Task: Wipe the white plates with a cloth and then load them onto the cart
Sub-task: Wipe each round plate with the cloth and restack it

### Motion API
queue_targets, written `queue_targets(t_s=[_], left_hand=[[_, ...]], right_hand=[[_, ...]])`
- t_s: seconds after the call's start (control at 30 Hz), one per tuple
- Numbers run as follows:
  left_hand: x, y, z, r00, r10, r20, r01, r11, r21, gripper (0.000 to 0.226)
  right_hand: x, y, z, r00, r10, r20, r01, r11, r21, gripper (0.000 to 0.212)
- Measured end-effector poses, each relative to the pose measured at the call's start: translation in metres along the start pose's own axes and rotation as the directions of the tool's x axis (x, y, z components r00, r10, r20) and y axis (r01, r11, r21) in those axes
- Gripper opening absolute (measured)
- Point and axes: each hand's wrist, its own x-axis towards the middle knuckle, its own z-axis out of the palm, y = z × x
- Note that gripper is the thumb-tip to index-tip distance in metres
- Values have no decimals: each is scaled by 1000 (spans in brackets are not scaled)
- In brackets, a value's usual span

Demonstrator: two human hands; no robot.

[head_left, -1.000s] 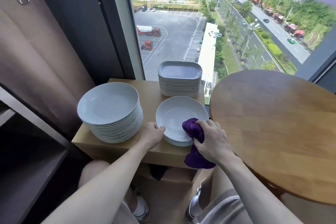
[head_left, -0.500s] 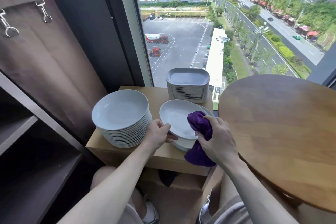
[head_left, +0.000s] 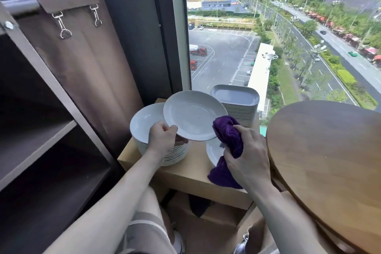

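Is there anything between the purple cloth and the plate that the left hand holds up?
Nothing visible. The right hand holds the cloth right beside the right rim of the plate, which the left hand grips by its edge.

The white plate (head_left: 193,115) looks like glossy smooth ceramic, and the purple cloth (head_left: 227,136) is a plush, fuzzy fabric. The counter (head_left: 191,173) is pale matt wood, the round table (head_left: 329,150) darker grained wood with a slight sheen, clips (head_left: 64,27) shiny metal.

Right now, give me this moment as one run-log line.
left hand grips raised white plate | right hand holds purple cloth beside plate rim | plate not yet on cart
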Motion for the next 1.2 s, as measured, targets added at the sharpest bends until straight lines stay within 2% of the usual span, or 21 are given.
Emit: queue_targets(t_s=[0.07,0.17,0.3,0.4,0.63,0.7,0.8,0.87,1.0,1.2], left_hand=[[5,0,-14,1000,-12,-27,11,1000,-4,15],[9,0,-38,995,-53,-88,49,998,-44,27],[8,0,-62,984,-62,-165,40,990,-132,19],[10,-4,-74,974,-81,-211,51,988,-145,24],[10,-11,-80,971,-87,-224,56,988,-142,23],[8,-11,-79,973,-62,-222,41,994,-97,12],[7,-13,-80,971,-20,-239,18,1000,-9,24],[7,-12,-82,972,-25,-233,35,999,36,22],[8,-11,-88,974,-4,-228,62,967,248,21],[6,-16,-88,957,-25,-290,114,949,295,25]], right_hand=[[3,-11,7,1000,-18,5,18,1000,7,60],[6,-24,18,1000,5,26,-6,1000,25,59],[5,-33,32,998,-10,69,7,999,45,59],[2,-35,40,995,-18,98,14,999,35,59],[-2,-30,49,990,1,139,-9,998,57,60],[-3,-29,48,990,9,142,-18,998,64,59],[-4,-26,48,990,18,139,-29,997,77,58],[-6,-23,48,990,26,142,-37,996,78,58],[-10,-15,50,987,41,154,-54,996,76,58],[-13,-4,52,985,59,160,-72,995,73,56]])
